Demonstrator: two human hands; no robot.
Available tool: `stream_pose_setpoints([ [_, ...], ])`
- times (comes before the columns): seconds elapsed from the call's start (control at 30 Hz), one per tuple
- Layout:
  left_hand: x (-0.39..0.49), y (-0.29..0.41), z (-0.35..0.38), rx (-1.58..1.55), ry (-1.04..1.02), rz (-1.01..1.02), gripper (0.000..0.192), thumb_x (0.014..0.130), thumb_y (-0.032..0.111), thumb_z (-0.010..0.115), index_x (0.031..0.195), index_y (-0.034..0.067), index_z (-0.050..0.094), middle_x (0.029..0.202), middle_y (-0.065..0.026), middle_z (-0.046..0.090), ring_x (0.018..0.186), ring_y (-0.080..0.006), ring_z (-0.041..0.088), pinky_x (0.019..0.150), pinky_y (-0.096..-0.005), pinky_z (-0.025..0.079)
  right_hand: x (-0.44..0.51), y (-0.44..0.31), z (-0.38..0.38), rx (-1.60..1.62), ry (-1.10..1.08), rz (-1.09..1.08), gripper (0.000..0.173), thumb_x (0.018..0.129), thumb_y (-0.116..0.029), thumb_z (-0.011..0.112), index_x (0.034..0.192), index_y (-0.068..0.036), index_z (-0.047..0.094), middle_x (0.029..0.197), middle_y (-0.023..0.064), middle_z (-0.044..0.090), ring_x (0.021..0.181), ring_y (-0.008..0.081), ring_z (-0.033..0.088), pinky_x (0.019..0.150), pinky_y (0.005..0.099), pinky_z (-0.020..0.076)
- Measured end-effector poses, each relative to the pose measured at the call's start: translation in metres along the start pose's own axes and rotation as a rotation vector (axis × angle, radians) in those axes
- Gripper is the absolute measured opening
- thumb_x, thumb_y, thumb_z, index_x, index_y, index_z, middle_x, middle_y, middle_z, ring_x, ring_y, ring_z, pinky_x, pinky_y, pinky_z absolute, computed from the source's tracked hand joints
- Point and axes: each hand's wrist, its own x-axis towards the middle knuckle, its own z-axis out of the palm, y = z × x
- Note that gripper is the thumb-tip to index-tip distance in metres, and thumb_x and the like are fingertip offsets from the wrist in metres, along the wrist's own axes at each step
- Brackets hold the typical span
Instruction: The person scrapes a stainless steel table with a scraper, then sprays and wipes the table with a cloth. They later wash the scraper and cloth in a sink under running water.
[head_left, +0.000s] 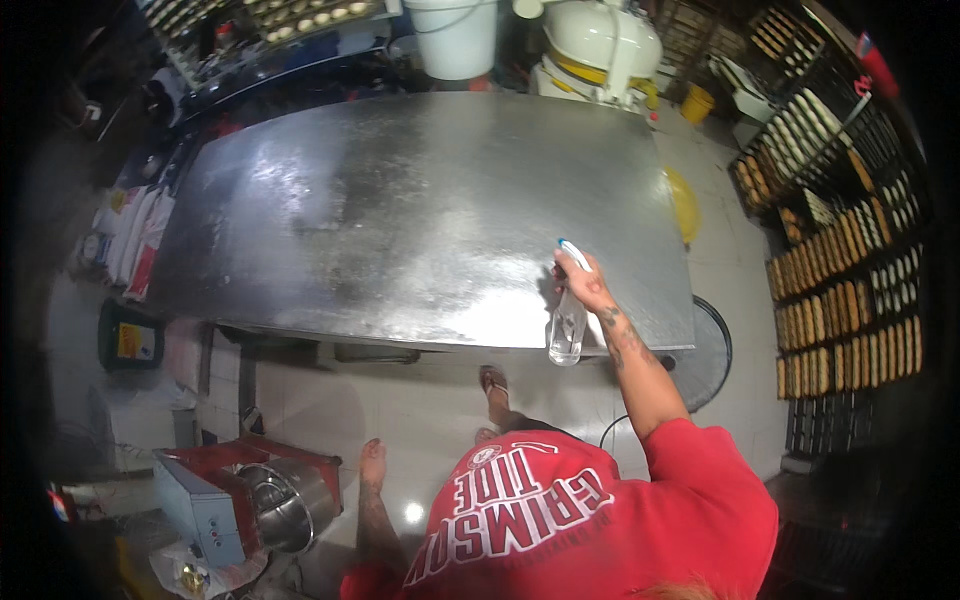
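Observation:
My right hand (584, 281) is wrapped around the neck of a clear plastic spray bottle (568, 334) with a white trigger head and a blue nozzle. The nozzle points toward the far side, over the stainless steel worktable (420, 232). The bottle's lower part hangs across the table's near edge, with some clear liquid inside. My left hand (373, 456) hangs low at my side above the tiled floor, away from the table. Its fingers are too foreshortened to tell their pose. The steel surface looks shiny in places and streaked.
Racks of bread trays (847, 300) stand at right. A white bucket (454, 41) and a white machine with a yellow band (600, 52) stand beyond the table. A mixer with a steel bowl (289, 506) is at lower left. A round lid-like disc (709, 356) lies by the near right corner.

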Motion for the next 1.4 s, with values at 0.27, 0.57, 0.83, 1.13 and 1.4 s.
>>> stream_pose_setpoints([
  [0.27,-0.061,0.075,-0.004,-0.447,0.140,-0.035,0.043,0.105,0.030,0.062,0.136,0.000,0.061,0.134,-0.0098,0.064,0.121,-0.0202,0.060,0.099,-0.0352,0.051,0.102,-0.085,0.171,-0.065,-0.224,-0.084,0.039,0.099,-0.039,0.064,0.100,0.001,0.067,0.080,0.0075,0.068,0.071,0.0178,0.065,0.067,0.0368,0.0541],
  [0.57,-0.035,0.207,-0.062,-0.752,0.213,0.094,0.054,0.107,0.040,0.059,0.142,0.000,0.057,0.137,-0.0108,0.062,0.125,-0.0185,0.057,0.102,-0.0357,0.050,0.043,-0.090,0.339,-0.197,-0.656,-0.225,0.045,0.098,-0.048,0.066,0.105,-0.003,0.069,0.086,0.0038,0.069,0.082,0.0151,0.064,0.074,0.0319,0.0513],
  [0.83,0.085,0.238,-0.133,-1.151,-0.176,0.336,0.040,0.109,0.036,0.055,0.132,0.005,0.065,0.119,-0.0017,0.067,0.111,-0.0122,0.059,0.096,-0.0333,0.048,-0.091,-0.076,0.463,-0.170,-1.015,-0.320,0.046,0.099,-0.027,0.066,0.138,-0.002,0.059,0.090,0.0043,0.067,0.080,0.0126,0.063,0.071,0.0294,0.0505],
  [1.13,0.135,0.215,-0.229,-1.310,-0.532,0.192,0.033,0.107,0.038,0.060,0.126,0.013,0.071,0.105,0.0035,0.066,0.094,-0.0079,0.063,0.081,-0.0267,0.051,-0.115,-0.071,0.560,-0.122,-0.843,-0.290,0.040,0.098,-0.026,0.067,0.125,0.003,0.062,0.099,0.0091,0.071,0.089,0.0161,0.067,0.078,0.0309,0.0533],
  [1.4,0.161,0.163,-0.273,-1.194,-0.257,0.207,0.051,0.110,0.042,0.051,0.149,0.010,0.050,0.147,-0.0051,0.052,0.130,-0.0191,0.054,0.103,-0.0399,0.050,-0.080,-0.064,0.604,-0.141,-0.466,-0.174,0.040,0.101,-0.038,0.067,0.118,-0.002,0.064,0.098,0.0087,0.072,0.085,0.0167,0.067,0.069,0.0319,0.0543],
])
